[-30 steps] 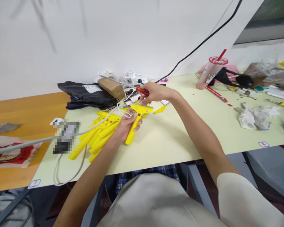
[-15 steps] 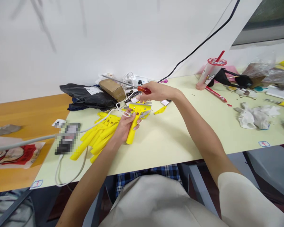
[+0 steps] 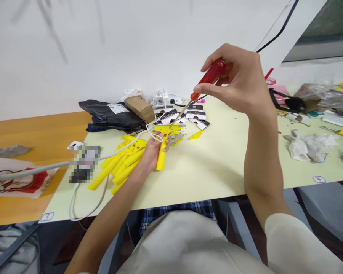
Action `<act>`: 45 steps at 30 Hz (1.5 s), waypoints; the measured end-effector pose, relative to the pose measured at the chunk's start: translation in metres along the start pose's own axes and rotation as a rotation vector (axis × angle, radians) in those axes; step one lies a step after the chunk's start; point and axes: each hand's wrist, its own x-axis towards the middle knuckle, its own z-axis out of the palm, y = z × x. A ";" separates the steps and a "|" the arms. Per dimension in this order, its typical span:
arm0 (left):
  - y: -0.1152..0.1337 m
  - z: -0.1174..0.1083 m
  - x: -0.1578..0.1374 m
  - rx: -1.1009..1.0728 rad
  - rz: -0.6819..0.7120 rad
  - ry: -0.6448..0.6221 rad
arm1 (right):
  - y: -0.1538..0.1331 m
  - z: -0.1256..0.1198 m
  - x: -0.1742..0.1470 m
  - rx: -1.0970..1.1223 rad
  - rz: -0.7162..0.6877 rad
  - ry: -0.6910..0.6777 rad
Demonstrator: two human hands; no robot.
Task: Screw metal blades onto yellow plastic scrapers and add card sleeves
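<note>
Pale surface (image 3: 211, 175) set against a white wall (image 3: 88, 49). Yellow scraper (image 3: 161, 156) held above it, gripped by the left hand (image 3: 152, 152), head pointed wallward, presumably so it can be steadied. Red-handled screwdriver (image 3: 213, 76) pinched in the right hand (image 3: 240, 80), raised high; shaft slanted down toward the scraper's head, likely so the tip can be guided from above. Tip contact cannot be told. More scrapers (image 3: 127, 172) heaped just left, perhaps for easy reach. Held piece: bright yellow, T-shaped, stout straight handle, broad head.
</note>
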 end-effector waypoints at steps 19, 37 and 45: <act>-0.001 0.003 -0.001 -0.007 -0.011 0.029 | -0.007 0.018 0.000 0.088 0.131 -0.207; -0.004 -0.001 0.001 -0.027 0.001 -0.016 | 0.003 0.021 0.002 0.145 -0.079 -0.143; -0.004 -0.004 0.003 -0.069 -0.006 0.019 | -0.009 0.022 -0.002 0.163 -0.080 -0.233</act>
